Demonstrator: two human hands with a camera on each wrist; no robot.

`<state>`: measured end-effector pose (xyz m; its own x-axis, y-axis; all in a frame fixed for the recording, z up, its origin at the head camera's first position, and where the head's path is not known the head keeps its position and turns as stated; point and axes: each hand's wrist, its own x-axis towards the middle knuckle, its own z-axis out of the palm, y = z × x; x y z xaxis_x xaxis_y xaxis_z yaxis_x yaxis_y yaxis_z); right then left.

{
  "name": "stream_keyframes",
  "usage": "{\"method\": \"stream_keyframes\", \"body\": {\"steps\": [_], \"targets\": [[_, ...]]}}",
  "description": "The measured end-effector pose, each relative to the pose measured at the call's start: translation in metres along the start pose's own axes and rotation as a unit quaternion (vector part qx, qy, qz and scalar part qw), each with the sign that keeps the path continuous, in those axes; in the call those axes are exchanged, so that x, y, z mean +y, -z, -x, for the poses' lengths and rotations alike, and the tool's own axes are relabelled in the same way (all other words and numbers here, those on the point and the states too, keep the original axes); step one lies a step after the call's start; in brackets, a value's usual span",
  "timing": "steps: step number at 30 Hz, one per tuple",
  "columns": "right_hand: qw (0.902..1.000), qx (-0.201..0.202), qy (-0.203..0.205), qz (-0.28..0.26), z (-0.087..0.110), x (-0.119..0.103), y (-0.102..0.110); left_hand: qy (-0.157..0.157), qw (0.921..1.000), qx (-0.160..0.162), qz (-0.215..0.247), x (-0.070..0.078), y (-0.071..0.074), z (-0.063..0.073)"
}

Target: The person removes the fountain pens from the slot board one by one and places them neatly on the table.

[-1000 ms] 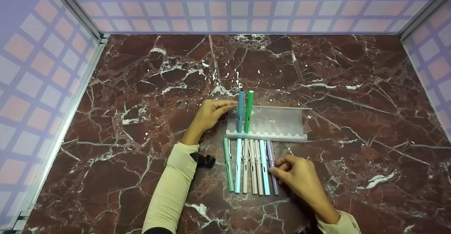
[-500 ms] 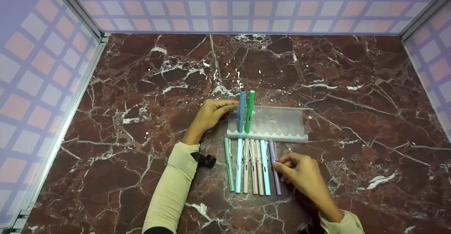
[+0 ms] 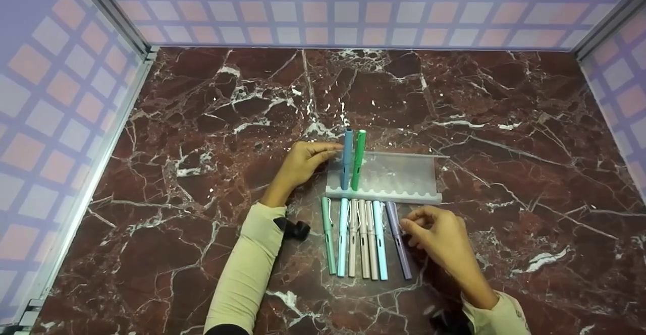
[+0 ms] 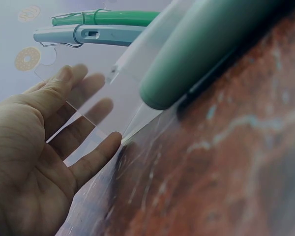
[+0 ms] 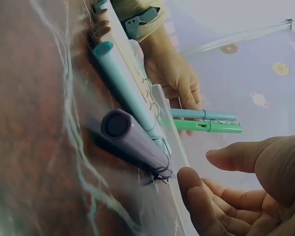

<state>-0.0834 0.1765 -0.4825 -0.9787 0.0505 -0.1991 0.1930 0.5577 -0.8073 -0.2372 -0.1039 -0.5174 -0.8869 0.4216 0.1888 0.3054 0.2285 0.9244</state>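
My left hand point(image 3: 302, 164) grips the left edge of a clear plastic pen stand point(image 3: 398, 173); in the left wrist view several fingers show through the sheet. A blue pen point(image 3: 346, 158) and a green pen point(image 3: 358, 161) stand upright in its notched base. In front lies a purple pen point(image 3: 398, 239), slanted and apart from the row. Beside its upper part is my right hand point(image 3: 441, 234). In the right wrist view, thumb and fingers are spread near the purple pen point(image 5: 137, 142), pinching nothing; whether a fingertip touches it I cannot tell.
Left of the purple pen lie a light-blue pen point(image 3: 380, 244), several beige pens point(image 3: 364, 244), another light-blue pen point(image 3: 342, 244) and a dark green pen point(image 3: 328, 239). All are on the dark red marbled table point(image 3: 202, 123), with patterned walls point(image 3: 282, 9) around it.
The purple pen has shifted right, away from the light-blue pen, and its lower end has swung outward. My right hand has moved right and slightly forward. My left hand keeps its place.
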Motion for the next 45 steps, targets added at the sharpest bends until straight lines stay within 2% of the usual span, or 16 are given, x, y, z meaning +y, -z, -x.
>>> {"method": "stream_keyframes", "body": {"steps": [5, 10, 17, 24, 29, 34, 45], "targets": [[0.9997, 0.011, 0.023, -0.002, -0.004, -0.009, -0.001, 0.002, 1.0, 0.0, 0.005, 0.005, -0.001, 0.0], [0.9989, 0.013, 0.044, 0.002, -0.014, -0.022, -0.002, -0.001, 1.0, 0.003, 0.005, 0.002, -0.001, 0.0], [0.9973, 0.012, 0.072, -0.01, -0.036, -0.038, -0.009, -0.017, 0.9998, 0.0, 0.01, -0.005, 0.0, 0.0], [0.9958, 0.025, 0.088, -0.009, -0.056, -0.05, -0.018, -0.027, 0.9996, -0.003, -0.011, -0.005, 0.001, 0.001], [0.9953, 0.02, 0.094, 0.002, -0.068, -0.058, -0.024, -0.024, 0.9997, -0.003, -0.01, -0.005, 0.0, 0.001], [0.9953, -0.001, 0.096, -0.012, -0.076, -0.062, -0.032, -0.021, 0.9998, -0.003, -0.004, -0.004, 0.0, 0.001], [0.9963, -0.028, 0.075, -0.03, -0.081, -0.065, -0.044, -0.018, 0.9998, -0.002, -0.004, -0.004, 0.001, 0.0]]}}
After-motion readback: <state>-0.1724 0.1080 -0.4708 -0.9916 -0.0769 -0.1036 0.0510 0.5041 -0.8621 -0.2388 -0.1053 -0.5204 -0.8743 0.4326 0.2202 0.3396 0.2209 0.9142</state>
